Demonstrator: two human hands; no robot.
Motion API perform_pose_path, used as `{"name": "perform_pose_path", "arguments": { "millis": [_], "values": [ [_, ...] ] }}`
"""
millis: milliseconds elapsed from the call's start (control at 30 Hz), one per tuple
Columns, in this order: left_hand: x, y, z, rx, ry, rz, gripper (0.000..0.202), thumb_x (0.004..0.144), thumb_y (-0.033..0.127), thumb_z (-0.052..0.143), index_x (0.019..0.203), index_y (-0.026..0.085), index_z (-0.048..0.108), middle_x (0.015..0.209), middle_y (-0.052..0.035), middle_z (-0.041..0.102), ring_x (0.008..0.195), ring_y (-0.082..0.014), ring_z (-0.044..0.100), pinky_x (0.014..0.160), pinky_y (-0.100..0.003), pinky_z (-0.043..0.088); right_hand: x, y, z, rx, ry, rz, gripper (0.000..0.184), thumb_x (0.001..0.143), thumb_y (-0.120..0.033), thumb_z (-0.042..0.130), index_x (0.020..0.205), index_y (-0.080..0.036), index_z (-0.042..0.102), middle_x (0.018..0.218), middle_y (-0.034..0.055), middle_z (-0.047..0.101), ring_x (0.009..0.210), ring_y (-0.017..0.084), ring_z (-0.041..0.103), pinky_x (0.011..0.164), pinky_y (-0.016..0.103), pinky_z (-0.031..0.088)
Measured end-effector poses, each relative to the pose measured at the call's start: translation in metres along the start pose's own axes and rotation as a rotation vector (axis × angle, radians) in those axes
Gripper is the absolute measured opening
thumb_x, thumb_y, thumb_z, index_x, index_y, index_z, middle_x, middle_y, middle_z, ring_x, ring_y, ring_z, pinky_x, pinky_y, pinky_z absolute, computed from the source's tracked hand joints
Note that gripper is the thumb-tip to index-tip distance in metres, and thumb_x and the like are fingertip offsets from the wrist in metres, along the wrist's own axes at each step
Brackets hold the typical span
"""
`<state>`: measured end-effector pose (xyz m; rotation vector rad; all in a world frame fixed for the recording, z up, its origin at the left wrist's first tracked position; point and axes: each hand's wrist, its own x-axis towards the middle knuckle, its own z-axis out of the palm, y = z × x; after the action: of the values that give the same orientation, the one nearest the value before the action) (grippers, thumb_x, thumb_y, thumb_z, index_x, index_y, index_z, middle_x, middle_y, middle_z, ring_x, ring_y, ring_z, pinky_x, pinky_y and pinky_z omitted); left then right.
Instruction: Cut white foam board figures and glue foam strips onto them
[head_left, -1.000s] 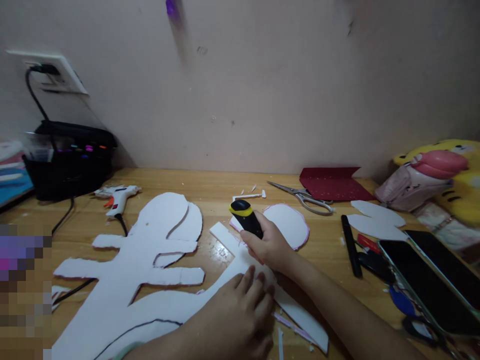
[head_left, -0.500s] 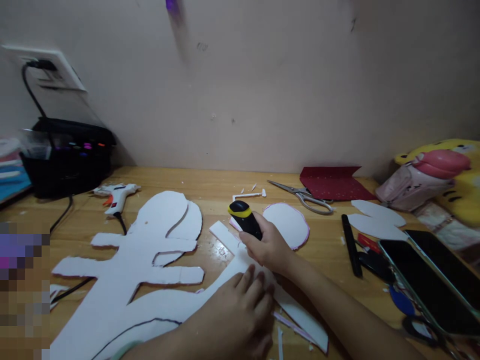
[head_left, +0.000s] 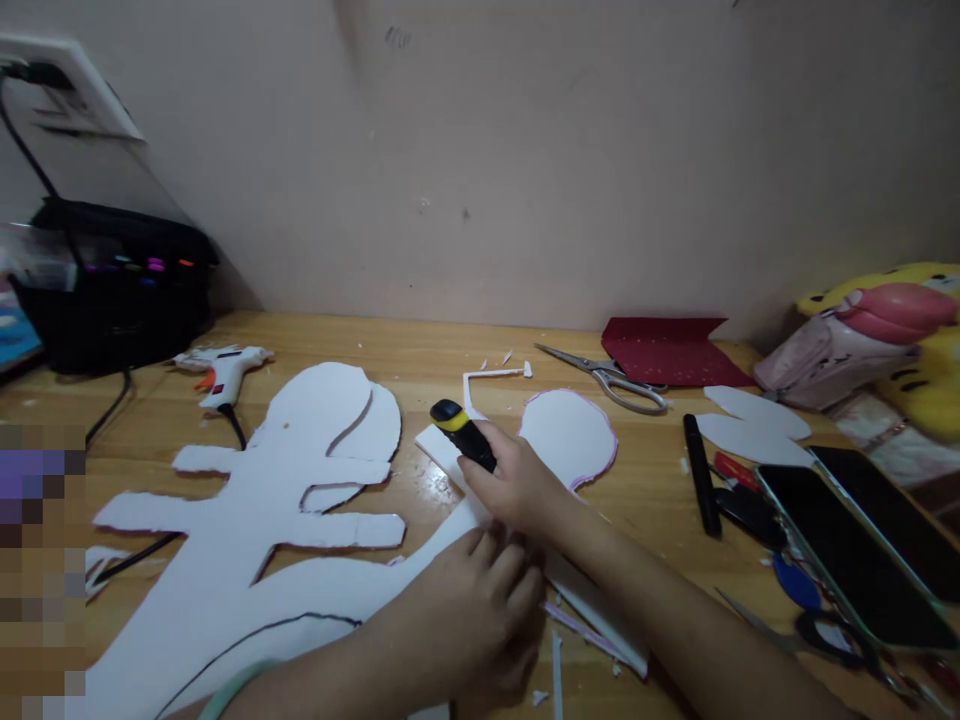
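Since the earlier frame, the right hand (head_left: 517,490) has shifted left along the board, carrying the cutter (head_left: 463,436) with it; the cutter's black butt now sits closer to the person-shaped cutout (head_left: 300,470). The left hand (head_left: 469,620) has stayed in nearly the same place.

We note the following grip states. The right hand is wrapped closed around the cutter's handle, with the black-and-yellow end projecting up and to the left from the fist. The blade end is hidden beneath the hand, so we cannot tell whether it touches the board. The left hand lies palm down with its fingers extended and held close together, pressing on the white foam board (head_left: 225,620) just below the right hand.

The foam board lies flat on the wooden table (head_left: 420,350) and carries a dark drawn curve near its lower edge. A narrow white strip (head_left: 437,448) runs under the cutter.

A round white cutout (head_left: 570,435) with a pink edge lies just beside the right hand. Scissors (head_left: 611,378) and a red folded card (head_left: 667,350) lie farther back. A glue gun (head_left: 221,370) rests to the left, near a black case (head_left: 112,290). A black marker (head_left: 699,475) and two phones (head_left: 847,550) lie to the right.
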<state>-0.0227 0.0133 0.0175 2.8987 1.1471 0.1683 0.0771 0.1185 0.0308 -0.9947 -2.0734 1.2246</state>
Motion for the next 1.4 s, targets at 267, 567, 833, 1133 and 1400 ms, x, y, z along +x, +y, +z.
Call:
{"name": "perform_pose_path", "arguments": {
  "millis": [267, 567, 833, 1133, 1400],
  "values": [
    [-0.002, -0.002, 0.005, 0.077, 0.033, 0.008, 0.043, 0.093, 0.037, 0.056, 0.124, 0.008, 0.06, 0.123, -0.0194, 0.066, 0.112, -0.0379, 0.064, 0.082, -0.041, 0.057, 0.002, -0.014, -0.026, 0.356, 0.3, 0.021, 0.017, 0.08, -0.037, 0.06, 0.087, -0.024, 0.051, 0.053, -0.0097, 0.046, 0.042, 0.011, 0.04, 0.041, 0.022, 0.031],
    [-0.004, -0.006, 0.002, 0.06, -0.001, 0.025, 0.052, 0.092, 0.041, 0.058, 0.131, 0.006, 0.054, 0.125, -0.0178, 0.065, 0.113, -0.0377, 0.061, 0.084, -0.042, 0.056, -0.019, -0.005, -0.053, 0.801, 0.636, 0.27, 0.035, 0.056, -0.027, 0.079, 0.078, -0.021, 0.053, 0.069, -0.0058, 0.062, 0.065, 0.012, 0.065, 0.061, 0.022, 0.053],
    [-0.007, -0.006, 0.006, 0.044, 0.031, 0.021, 0.054, 0.092, 0.045, 0.057, 0.132, 0.009, 0.056, 0.132, -0.0149, 0.063, 0.118, -0.0374, 0.058, 0.086, -0.041, 0.055, -0.031, 0.022, -0.044, 0.647, 0.646, 0.172, 0.046, 0.071, -0.039, 0.073, 0.1, -0.026, 0.04, 0.061, -0.0137, 0.058, 0.045, 0.01, 0.058, 0.049, 0.024, 0.051],
    [-0.005, -0.006, 0.002, 0.047, 0.032, 0.021, 0.057, 0.09, 0.048, 0.06, 0.131, 0.009, 0.057, 0.13, -0.0152, 0.064, 0.115, -0.0366, 0.06, 0.085, -0.041, 0.055, -0.029, 0.023, -0.035, 0.63, 0.629, 0.167, 0.044, 0.073, -0.04, 0.069, 0.1, -0.026, 0.039, 0.06, -0.0139, 0.057, 0.044, 0.01, 0.058, 0.047, 0.022, 0.048],
    [-0.006, -0.007, 0.005, 0.052, 0.016, 0.021, 0.057, 0.09, 0.046, 0.059, 0.134, 0.009, 0.055, 0.132, -0.0158, 0.063, 0.118, -0.0364, 0.058, 0.087, -0.041, 0.054, -0.031, 0.028, -0.032, 0.603, 0.633, 0.094, 0.037, 0.076, -0.036, 0.069, 0.097, -0.026, 0.039, 0.067, -0.0128, 0.053, 0.046, 0.008, 0.057, 0.05, 0.024, 0.053]
  ]
}}
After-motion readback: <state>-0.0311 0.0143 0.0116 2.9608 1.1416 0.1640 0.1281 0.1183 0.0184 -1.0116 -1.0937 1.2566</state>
